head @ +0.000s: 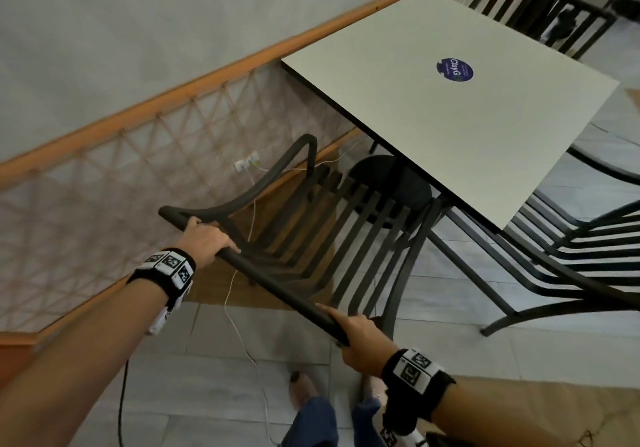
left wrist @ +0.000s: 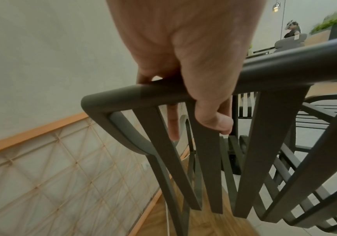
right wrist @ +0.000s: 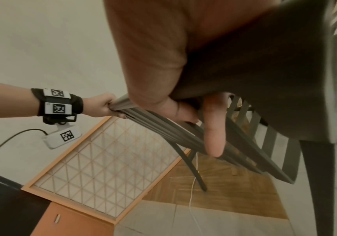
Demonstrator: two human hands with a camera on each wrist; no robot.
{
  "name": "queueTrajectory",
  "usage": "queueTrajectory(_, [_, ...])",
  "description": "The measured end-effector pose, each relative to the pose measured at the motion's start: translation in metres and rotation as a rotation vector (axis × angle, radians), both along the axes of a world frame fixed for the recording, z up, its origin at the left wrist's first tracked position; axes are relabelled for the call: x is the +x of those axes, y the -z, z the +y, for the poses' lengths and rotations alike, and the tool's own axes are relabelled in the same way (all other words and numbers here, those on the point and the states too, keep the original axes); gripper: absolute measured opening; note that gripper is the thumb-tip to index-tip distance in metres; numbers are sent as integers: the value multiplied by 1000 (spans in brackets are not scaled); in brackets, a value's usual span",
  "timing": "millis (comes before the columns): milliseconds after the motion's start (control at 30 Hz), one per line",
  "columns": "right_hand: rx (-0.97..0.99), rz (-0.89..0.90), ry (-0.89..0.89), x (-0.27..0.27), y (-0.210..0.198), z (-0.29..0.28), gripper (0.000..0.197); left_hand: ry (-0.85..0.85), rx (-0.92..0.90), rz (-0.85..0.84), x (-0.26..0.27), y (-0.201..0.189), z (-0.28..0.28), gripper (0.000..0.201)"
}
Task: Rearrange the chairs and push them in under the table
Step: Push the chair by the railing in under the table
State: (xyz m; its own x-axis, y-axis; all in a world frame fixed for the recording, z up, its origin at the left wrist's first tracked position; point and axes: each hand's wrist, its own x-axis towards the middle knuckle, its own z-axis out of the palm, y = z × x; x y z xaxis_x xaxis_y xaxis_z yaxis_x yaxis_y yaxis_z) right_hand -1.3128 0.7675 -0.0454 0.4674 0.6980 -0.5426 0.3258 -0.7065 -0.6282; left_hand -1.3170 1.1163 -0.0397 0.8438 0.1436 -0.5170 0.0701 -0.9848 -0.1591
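A dark metal slatted chair (head: 346, 224) stands at the near side of a square pale table (head: 450, 107), its seat partly under the tabletop. My left hand (head: 207, 242) grips the left end of the chair's top rail (head: 273, 276). The right hand (head: 360, 339) grips the rail's right end. In the left wrist view the left hand's fingers (left wrist: 210, 102) curl over the rail (left wrist: 285, 71) above the back slats. The right wrist view shows my right hand (right wrist: 183, 111) wrapped round the rail, with one finger (right wrist: 214, 132) pointing down, and the left hand (right wrist: 103, 105) farther along.
A second slatted chair (head: 588, 249) stands at the table's right side, and a third (head: 540, 10) at the far side. A lattice panel with an orange wooden frame (head: 138, 155) runs along the wall at left. A white cable (head: 239, 304) trails over the floor under the chair.
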Motion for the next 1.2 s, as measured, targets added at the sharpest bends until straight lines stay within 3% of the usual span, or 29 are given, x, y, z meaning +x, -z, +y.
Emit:
queueTrajectory(267, [40,-9,30,-5,-2,35,79,-75,12,34,13,1,30,53])
queueTrajectory(400, [48,-2,75,4,2,56,80,-146,-10,-7,30,0,40,43])
queueTrajectory(600, [24,-19,105,42,1,71,80,-174,-50,-43,73,-5,47,33])
queueTrajectory(833, [19,-23,147,85,6,81,82,-204,-44,-47,126,-6,53,38])
queueTrajectory(966, [33,-37,164,102,12,84,79,-213,-70,-76,149,-4,53,27])
queueTrajectory(1200, [33,-77,183,134,18,88,77,-183,-74,-97,189,-12,45,27])
